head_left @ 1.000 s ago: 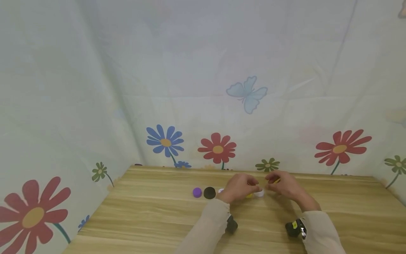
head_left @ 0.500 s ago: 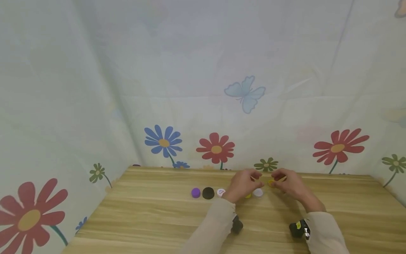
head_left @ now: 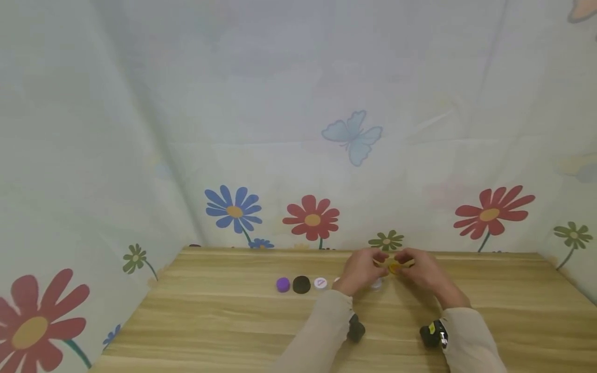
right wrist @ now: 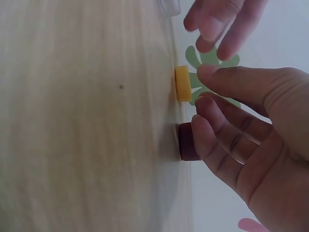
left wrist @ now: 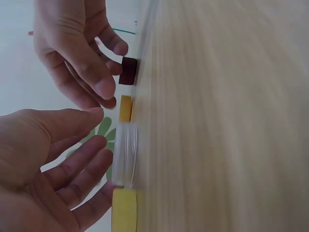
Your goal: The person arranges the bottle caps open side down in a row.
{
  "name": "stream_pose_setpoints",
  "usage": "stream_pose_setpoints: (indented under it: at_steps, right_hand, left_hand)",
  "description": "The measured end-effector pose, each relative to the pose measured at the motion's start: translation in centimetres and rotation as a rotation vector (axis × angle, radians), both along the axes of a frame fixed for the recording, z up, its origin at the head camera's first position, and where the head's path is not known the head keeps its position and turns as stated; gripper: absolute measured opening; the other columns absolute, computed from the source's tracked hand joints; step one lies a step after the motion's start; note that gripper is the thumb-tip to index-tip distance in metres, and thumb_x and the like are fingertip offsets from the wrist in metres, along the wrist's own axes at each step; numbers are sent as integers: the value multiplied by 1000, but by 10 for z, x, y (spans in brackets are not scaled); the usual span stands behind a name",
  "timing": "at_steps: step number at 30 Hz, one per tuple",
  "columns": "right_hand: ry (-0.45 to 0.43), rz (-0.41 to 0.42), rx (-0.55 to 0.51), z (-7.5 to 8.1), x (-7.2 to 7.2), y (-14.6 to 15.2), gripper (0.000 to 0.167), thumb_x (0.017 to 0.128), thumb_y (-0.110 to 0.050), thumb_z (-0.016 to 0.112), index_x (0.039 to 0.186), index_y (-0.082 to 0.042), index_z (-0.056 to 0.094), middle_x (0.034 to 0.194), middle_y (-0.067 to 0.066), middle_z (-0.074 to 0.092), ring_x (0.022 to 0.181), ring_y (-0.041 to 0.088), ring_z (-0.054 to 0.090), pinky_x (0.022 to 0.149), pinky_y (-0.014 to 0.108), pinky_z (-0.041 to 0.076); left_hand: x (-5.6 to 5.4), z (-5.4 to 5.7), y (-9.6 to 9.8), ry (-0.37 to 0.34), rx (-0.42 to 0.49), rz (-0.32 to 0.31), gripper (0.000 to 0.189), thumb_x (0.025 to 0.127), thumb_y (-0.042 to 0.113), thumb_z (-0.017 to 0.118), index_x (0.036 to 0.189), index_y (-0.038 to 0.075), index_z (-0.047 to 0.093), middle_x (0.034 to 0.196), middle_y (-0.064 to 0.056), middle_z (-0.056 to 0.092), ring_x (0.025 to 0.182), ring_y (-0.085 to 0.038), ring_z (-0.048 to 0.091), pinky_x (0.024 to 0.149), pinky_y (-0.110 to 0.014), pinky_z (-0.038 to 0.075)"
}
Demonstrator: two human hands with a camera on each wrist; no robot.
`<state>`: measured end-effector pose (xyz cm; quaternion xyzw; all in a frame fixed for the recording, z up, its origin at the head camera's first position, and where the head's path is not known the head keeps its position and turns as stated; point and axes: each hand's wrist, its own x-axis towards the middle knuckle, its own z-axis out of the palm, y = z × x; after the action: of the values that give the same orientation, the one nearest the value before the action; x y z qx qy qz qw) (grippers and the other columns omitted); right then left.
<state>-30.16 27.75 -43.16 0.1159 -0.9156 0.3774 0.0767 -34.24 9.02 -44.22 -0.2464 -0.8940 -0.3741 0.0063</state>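
Note:
Several round bottle caps stand in a row on the wooden table. My left hand [head_left: 361, 270] hovers over the clear cap [left wrist: 125, 153], its fingers loosely bent and holding nothing. A yellow cap [left wrist: 124, 210] sits beside the clear one, mostly hidden by that hand in the head view. Between the two hands is an orange-yellow cap [head_left: 394, 269]. My right hand [head_left: 422, 269] is around it with thumb and fingers apart; in the right wrist view the cap [right wrist: 183, 83] rests on the table, just off the thumb tip. A dark red cap [right wrist: 187, 141] lies by the right fingers.
Farther left in the row are a purple cap [head_left: 282, 284], a black cap [head_left: 301, 284] and a white cap [head_left: 320, 283] with pink print. A curtain with printed flowers hangs behind the table's [head_left: 224, 321] back edge.
The left hand has shifted right, past the clear cap toward the orange-yellow one. The right fingers have come away from the orange-yellow cap, which shows more openly. The head view has turned slightly right.

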Motion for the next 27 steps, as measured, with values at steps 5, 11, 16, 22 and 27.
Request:
stream_pose_setpoints:
  at_steps: [5, 11, 16, 22, 27]
  right_hand:
    - [3, 17, 15, -5, -2, 0, 30, 87, 5, 77, 115, 12, 69, 112, 28, 71, 103, 45, 68, 92, 60, 55]
    - [-3, -9, 50, -7, -3, 1, 27, 87, 4, 79, 112, 9, 71, 109, 24, 72, 101, 42, 68, 91, 59, 55]
    - [16, -2, 45, -8, -3, 0, 26, 85, 5, 80, 109, 9, 72, 105, 23, 73, 98, 40, 69, 89, 58, 55]
    - [35, 15, 54, -7, -2, -2, 25, 84, 5, 79, 107, 8, 72, 102, 20, 73, 97, 39, 68, 88, 57, 54]
    - [12, -2, 66, -6, -2, -4, 24, 86, 3, 79, 108, 7, 73, 102, 18, 73, 99, 38, 68, 89, 58, 54]
  left_hand:
    - [0, -2, 6, -2, 0, 15, 33, 90, 14, 86, 122, 14, 78, 113, 3, 78, 99, -5, 71, 89, -22, 52]
    - [-1, -3, 11, 22, -55, 12, 29, 91, 13, 84, 120, 13, 80, 101, 6, 78, 94, -4, 69, 86, -20, 51]
    - [-2, -5, 11, 32, -61, -6, 25, 90, 10, 84, 115, 11, 81, 94, 7, 78, 87, -2, 67, 81, -19, 51]
    - [0, -5, 9, 29, -40, -14, 24, 89, 9, 85, 113, 12, 82, 95, 7, 79, 89, -3, 68, 83, -19, 50]
    - [1, -4, 7, 8, -15, -22, 24, 90, 8, 85, 113, 12, 82, 96, 5, 80, 90, -3, 69, 85, -19, 50]
